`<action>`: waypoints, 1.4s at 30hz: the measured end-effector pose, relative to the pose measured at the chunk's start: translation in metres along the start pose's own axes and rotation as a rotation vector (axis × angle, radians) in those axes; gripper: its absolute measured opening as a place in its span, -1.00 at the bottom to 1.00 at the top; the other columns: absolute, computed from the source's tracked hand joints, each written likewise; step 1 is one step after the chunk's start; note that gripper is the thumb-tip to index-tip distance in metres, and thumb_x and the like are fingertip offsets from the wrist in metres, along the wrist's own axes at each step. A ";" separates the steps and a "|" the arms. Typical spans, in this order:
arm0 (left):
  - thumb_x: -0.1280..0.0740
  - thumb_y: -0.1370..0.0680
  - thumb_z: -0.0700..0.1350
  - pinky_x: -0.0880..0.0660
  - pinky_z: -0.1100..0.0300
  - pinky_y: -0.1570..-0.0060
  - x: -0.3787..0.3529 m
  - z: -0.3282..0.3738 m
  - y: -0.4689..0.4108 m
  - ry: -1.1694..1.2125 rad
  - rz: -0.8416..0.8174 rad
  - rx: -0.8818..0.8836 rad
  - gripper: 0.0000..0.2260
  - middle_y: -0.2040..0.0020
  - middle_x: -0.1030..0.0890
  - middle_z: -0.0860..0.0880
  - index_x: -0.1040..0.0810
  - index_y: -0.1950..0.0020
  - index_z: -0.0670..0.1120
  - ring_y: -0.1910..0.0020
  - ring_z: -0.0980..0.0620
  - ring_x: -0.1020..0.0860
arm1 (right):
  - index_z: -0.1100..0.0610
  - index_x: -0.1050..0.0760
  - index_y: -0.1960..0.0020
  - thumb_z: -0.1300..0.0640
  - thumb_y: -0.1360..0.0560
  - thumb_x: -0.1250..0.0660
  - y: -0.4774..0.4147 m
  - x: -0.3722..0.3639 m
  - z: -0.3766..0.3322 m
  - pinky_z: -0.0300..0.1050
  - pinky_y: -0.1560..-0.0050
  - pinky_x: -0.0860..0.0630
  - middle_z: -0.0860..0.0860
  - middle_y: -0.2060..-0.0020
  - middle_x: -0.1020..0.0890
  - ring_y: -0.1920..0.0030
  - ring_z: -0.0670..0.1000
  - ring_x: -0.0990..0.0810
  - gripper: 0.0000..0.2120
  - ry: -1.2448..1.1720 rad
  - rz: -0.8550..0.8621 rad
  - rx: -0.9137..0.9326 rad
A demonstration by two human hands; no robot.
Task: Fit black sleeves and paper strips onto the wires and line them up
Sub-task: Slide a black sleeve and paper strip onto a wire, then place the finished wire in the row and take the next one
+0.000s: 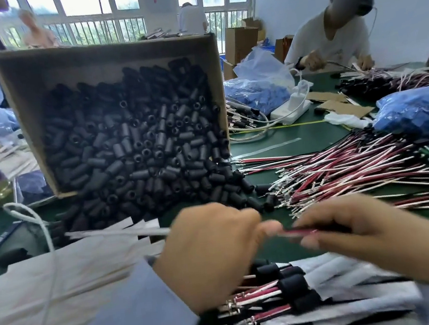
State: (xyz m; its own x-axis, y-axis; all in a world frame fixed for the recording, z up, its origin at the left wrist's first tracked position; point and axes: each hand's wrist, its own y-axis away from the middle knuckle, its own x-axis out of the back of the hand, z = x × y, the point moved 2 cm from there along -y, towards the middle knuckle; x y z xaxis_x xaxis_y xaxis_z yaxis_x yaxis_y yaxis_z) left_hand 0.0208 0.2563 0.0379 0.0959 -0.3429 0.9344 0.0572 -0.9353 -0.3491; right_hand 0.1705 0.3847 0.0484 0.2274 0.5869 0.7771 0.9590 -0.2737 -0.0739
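Red wire point(301, 231), thin and light, runs between both hands over the table point(298, 130). The right hand point(356, 228) pinches it in curled fingers, and the left hand point(214, 254) seems to pinch its other end, though blur hides the exact grip. It will likely flex, so a hold close to the tip should steady it. Sleeves point(135, 145) spilling from the box point(24, 77) look small and rubbery. The strips point(113, 230) look flimsy.
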 end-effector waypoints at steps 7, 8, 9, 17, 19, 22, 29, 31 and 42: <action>0.34 -0.48 0.33 -0.40 0.08 0.21 0.004 0.007 -0.007 0.151 0.007 -0.036 -0.52 0.17 -0.47 0.08 -0.22 0.08 0.08 0.12 0.06 -0.47 | -0.08 -0.59 -0.01 -0.09 -0.37 -0.45 -0.006 -0.001 -0.009 -0.40 0.39 -0.35 -0.04 0.41 -0.56 0.43 -0.21 -0.43 -0.76 -0.170 0.251 0.054; 0.33 -0.48 0.34 -0.42 0.08 0.18 0.007 0.000 -0.006 0.146 -0.007 -0.035 -0.50 0.16 -0.48 0.09 -0.25 0.04 0.09 0.13 0.08 -0.47 | -0.08 -0.62 0.00 -0.07 -0.35 -0.47 0.001 0.012 -0.003 -0.40 0.42 -0.35 -0.01 0.40 -0.58 0.44 -0.21 -0.44 -0.76 -0.178 0.310 0.034; 0.32 -0.49 0.34 -0.42 0.08 0.16 0.011 -0.009 -0.006 0.118 -0.034 -0.024 -0.51 0.16 -0.48 0.08 -0.26 0.01 0.09 0.13 0.08 -0.46 | -0.09 -0.64 0.00 -0.11 -0.32 -0.51 0.009 0.024 0.001 -0.40 0.45 -0.36 0.00 0.39 -0.59 0.45 -0.20 -0.45 -0.72 -0.184 0.364 0.004; 0.02 -0.59 0.24 -0.27 0.08 0.28 -0.004 -0.004 -0.005 0.384 -0.330 -0.063 -0.71 0.32 -0.40 0.04 -0.29 0.12 0.06 0.33 0.09 -0.35 | -0.07 -0.67 0.21 -0.29 -0.26 -0.52 0.044 0.051 0.026 -0.26 0.49 -0.43 0.03 0.50 -0.59 0.49 -0.09 -0.53 -0.69 -0.015 0.180 -0.219; -0.08 -0.62 0.15 -0.36 0.15 0.22 -0.003 -0.031 -0.007 0.451 -0.435 -0.004 -0.73 0.29 -0.47 0.05 -0.45 0.07 0.03 0.30 0.14 -0.41 | -0.22 -0.66 0.22 0.04 -0.32 -0.60 0.074 0.074 0.056 -0.05 0.24 -0.56 0.00 0.37 -0.67 0.28 0.05 -0.67 -0.82 0.081 0.354 -0.317; -0.11 -0.63 0.10 -0.31 0.28 0.31 -0.008 -0.042 -0.007 0.567 -0.419 0.035 -0.72 0.39 -0.43 0.10 -0.53 0.13 0.05 0.39 0.19 -0.39 | -0.19 -0.63 0.07 -0.33 -0.21 -0.49 0.080 0.072 0.069 -0.03 -0.01 -0.54 -0.06 0.09 -0.68 -0.01 0.12 -0.65 -0.63 0.176 0.510 -0.419; -0.23 -0.61 -0.01 -0.45 0.16 0.27 -0.030 -0.023 -0.030 0.978 -0.475 0.157 -0.78 0.35 -0.54 0.05 -0.54 0.21 0.02 0.37 0.14 -0.44 | -0.03 -0.50 -0.31 -0.03 -0.60 -0.17 -0.022 -0.037 -0.020 -0.27 -0.02 -0.46 -0.11 0.00 -0.65 0.01 -0.13 -0.59 -0.68 0.130 0.246 0.087; -0.30 -0.55 0.10 -0.49 0.20 0.24 -0.031 -0.032 -0.040 0.996 -0.404 0.215 -0.88 0.20 -0.56 0.02 -0.55 0.08 0.08 0.24 0.14 -0.49 | -0.01 -0.48 -0.35 -0.07 -0.57 -0.12 -0.021 -0.033 -0.015 -0.14 -0.01 -0.48 0.00 0.03 -0.64 0.04 -0.02 -0.59 -0.59 0.128 0.330 0.066; -0.19 -0.61 0.10 -0.41 0.02 0.05 -0.081 -0.058 -0.056 0.241 -0.108 0.719 -0.69 -0.23 -0.29 -0.13 -0.39 -0.24 -0.06 -0.01 -0.16 -0.44 | 0.09 -0.61 -0.09 0.02 -0.62 -0.17 -0.022 -0.011 0.031 -0.03 0.05 -0.46 0.02 0.18 -0.64 0.12 0.05 -0.56 -0.73 0.455 0.348 -0.260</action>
State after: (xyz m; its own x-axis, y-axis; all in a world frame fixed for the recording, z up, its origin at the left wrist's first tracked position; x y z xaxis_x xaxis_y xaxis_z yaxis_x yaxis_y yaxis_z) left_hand -0.0474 0.3317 -0.0144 -0.1612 -0.3396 0.9266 0.6941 -0.7065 -0.1382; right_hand 0.1524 0.4082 0.0218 0.3693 0.0630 0.9272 0.7564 -0.6001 -0.2605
